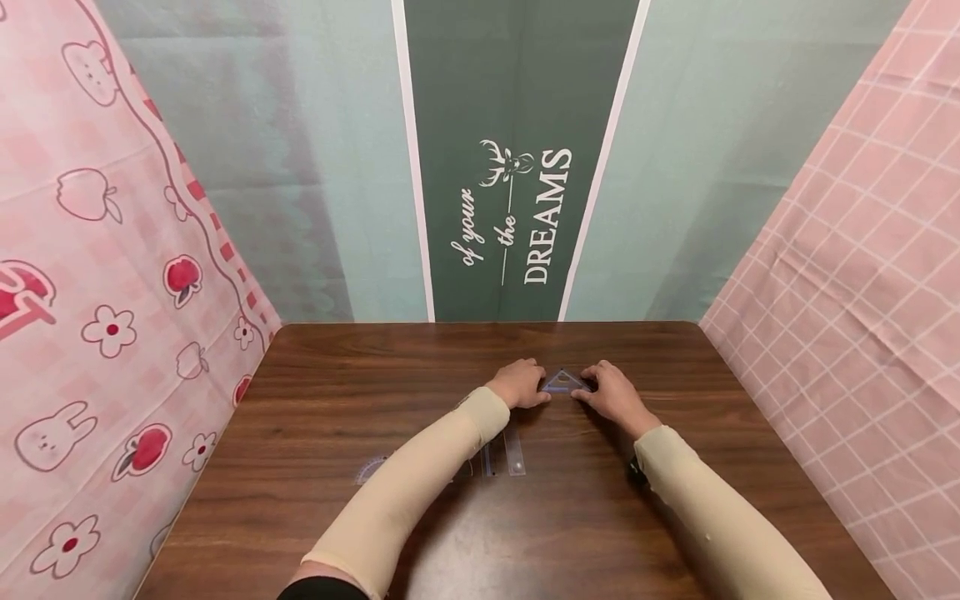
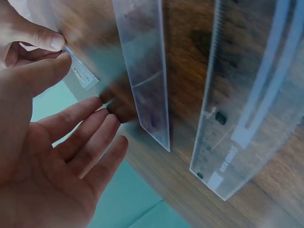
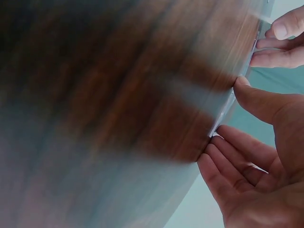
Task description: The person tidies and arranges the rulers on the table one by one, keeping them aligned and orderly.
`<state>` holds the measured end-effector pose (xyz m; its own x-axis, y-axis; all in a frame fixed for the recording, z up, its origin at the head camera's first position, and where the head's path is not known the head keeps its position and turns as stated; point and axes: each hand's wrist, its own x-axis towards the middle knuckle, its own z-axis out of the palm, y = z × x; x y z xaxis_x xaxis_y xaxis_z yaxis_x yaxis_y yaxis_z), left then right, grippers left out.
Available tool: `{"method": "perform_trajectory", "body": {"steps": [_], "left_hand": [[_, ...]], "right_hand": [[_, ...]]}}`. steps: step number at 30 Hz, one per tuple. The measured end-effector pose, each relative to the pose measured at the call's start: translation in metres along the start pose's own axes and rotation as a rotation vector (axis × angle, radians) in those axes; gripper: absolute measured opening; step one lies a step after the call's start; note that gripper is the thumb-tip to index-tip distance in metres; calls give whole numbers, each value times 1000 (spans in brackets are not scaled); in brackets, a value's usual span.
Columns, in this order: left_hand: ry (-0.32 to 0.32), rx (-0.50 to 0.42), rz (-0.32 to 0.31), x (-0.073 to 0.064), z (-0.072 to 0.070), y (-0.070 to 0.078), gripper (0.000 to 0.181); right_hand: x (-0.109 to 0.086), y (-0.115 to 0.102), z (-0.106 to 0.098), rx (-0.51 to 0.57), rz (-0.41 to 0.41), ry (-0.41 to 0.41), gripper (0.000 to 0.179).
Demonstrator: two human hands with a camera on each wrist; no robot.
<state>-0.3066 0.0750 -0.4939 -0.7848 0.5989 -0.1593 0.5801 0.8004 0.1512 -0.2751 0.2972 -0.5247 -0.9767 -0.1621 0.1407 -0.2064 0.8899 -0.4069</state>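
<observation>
A clear triangular set square (image 1: pixel 562 382) with blue markings lies flat near the far side of the table. My left hand (image 1: pixel 519 384) is at its left corner, fingers loosely extended, thumb tip close to the plastic. At the right corner, my right hand (image 1: pixel 613 395) holds the set square between thumb and fingertips. In the right wrist view the set square (image 2: pixel 84 75) is seen nearly edge-on, beside the right hand (image 3: pixel 266 147). Two clear rulers, a plain one (image 2: pixel 145 71) and a wider one with pale stripes (image 2: pixel 228 152), lie beside the left hand (image 2: pixel 71 156).
A clear protractor (image 1: pixel 369 469) lies partly under the left forearm, which also hides much of the rulers (image 1: pixel 514 454). The brown wooden table (image 1: pixel 600 517) ends at a green curtain (image 1: pixel 337 208); pink patterned cloths (image 1: pixel 832 250) hang along both sides.
</observation>
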Motion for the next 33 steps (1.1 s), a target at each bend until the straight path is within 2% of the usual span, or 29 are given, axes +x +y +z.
{"method": "perform_trajectory", "body": {"steps": [19, 27, 33], "left_hand": [[20, 25, 5, 3, 3, 0, 50], [22, 46, 19, 2, 4, 3, 51], [28, 51, 6, 2, 6, 5, 50]], "right_hand": [[2, 1, 1, 34, 43, -8, 30], [2, -1, 1, 18, 61, -7, 25], [2, -4, 2, 6, 69, -1, 22]]}}
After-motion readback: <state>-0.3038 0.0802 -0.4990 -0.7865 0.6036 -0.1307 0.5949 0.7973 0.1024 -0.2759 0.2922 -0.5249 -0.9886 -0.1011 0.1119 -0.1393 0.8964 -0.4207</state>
